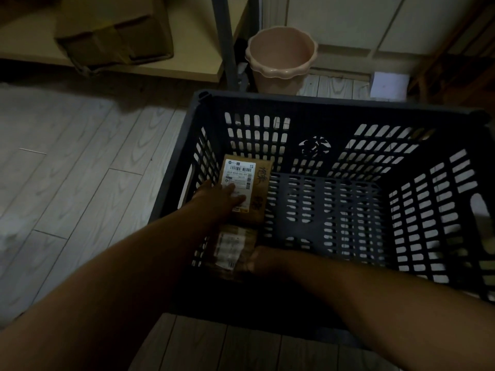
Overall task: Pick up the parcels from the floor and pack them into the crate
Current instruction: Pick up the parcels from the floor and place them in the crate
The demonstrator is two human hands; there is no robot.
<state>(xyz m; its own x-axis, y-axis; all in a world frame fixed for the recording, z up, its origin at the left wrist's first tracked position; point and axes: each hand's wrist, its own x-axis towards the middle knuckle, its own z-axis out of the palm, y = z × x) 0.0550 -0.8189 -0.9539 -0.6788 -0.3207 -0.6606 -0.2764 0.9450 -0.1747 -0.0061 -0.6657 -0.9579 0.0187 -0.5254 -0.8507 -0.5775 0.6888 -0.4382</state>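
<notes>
Lying flat on the bottom of the crate, the small brown cardboard parcel with a white label [246, 172] sits at the far left, close to the side wall. It looks light and stiff, with hard flat sides, so I think it will not squash or bend. Its paper skin looks dry, not slippery. A good place to hold it would be by its two long edges, or flat on top to slide it along.

A second small brown parcel [233, 247] lies just in front of it, nearer the person, also by the left wall (this one is dark and blurry, so its shape is hard to see). It looks much the same, small and light.

The left hand [222, 199] rests on top of the far parcel with its fingers laid out straight, not wrapped round it. The right hand [267, 261] is at the right edge of the near parcel, but it is too dark to tell if its fingers hold on.

Both parcels are inside the big dark plastic crate with holes in its walls [321, 103]. It stands on the pale wooden floor [67, 170]. Behind it are a pink plastic bucket with a wavy rim [281, 57] and a big brown cardboard box on a low shelf [115, 36].
</notes>
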